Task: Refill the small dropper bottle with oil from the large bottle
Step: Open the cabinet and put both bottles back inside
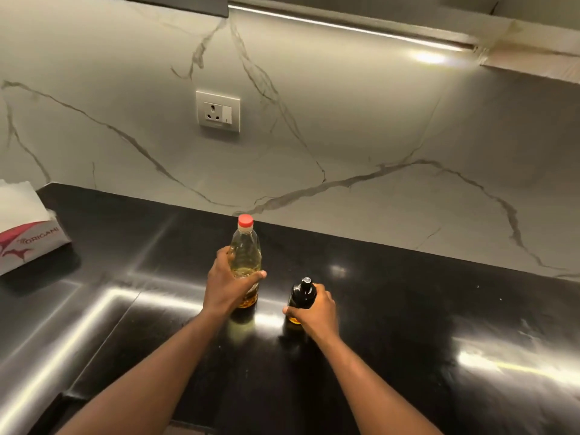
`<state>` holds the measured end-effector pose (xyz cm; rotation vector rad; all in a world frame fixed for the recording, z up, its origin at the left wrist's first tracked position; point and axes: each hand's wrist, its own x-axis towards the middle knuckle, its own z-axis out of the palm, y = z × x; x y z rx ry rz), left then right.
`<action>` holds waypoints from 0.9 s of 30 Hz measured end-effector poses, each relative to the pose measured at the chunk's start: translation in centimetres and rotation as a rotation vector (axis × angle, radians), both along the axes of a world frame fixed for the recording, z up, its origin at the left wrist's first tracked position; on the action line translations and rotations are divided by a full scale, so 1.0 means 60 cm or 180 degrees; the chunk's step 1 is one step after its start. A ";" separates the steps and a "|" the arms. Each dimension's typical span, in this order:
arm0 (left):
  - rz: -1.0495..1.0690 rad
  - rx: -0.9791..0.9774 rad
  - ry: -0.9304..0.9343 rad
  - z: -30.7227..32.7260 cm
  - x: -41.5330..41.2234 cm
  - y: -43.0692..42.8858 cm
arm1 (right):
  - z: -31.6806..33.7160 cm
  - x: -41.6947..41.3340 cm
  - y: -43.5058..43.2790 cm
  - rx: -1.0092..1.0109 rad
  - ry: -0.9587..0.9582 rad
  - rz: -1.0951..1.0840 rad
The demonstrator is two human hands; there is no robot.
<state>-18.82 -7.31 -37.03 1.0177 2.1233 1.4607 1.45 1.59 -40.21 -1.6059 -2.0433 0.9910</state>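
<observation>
Two bare forearms enter from the lower edge, the left forearm (150, 372) and the right forearm (376, 381), and converge toward the middle of the black, glossy bench (423, 315).

The left hand (226, 287) is clamped on the large bottle (246, 252), with fingers behind its body and the thumb across the front. This clear bottle stands upright on the bench, holds pale yellow oil, and carries its red cap (245, 220).

The right hand (315, 312) is wrapped round the small dropper bottle (302, 296), gripping it from the right side. This dark bottle also stands upright, with its black dropper top on and an amber tint at its base. It sits just right of and nearer than the large bottle. The two are close but apart, with a strip of bare bench between them.

The bench's rear edge meets the veined marble backsplash (345, 136) along a diagonal line just behind the large bottle. Open bench extends to the right of the small bottle and to the left of the large one.

A tissue box (25, 240) lies at the far left, well apart from both bottles. A wall socket (218, 112) is set in the backsplash above, and a light strip (345, 26) runs along the top.
</observation>
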 end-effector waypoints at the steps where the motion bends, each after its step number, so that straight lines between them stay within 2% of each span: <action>1: -0.0022 -0.0029 -0.0046 -0.003 -0.004 0.000 | -0.007 -0.002 -0.002 -0.0005 0.0037 -0.0057; 8: -0.0032 -0.0151 -0.0108 -0.016 -0.011 0.007 | -0.037 -0.003 -0.006 0.0014 0.0452 -0.0248; 20: 0.0223 -0.0322 0.0428 -0.013 -0.017 0.002 | -0.042 0.029 -0.014 0.0418 0.0223 -0.0065; 27: 0.0135 -0.0109 0.0873 0.061 -0.007 -0.004 | 0.018 0.044 -0.015 0.0741 0.0304 0.0017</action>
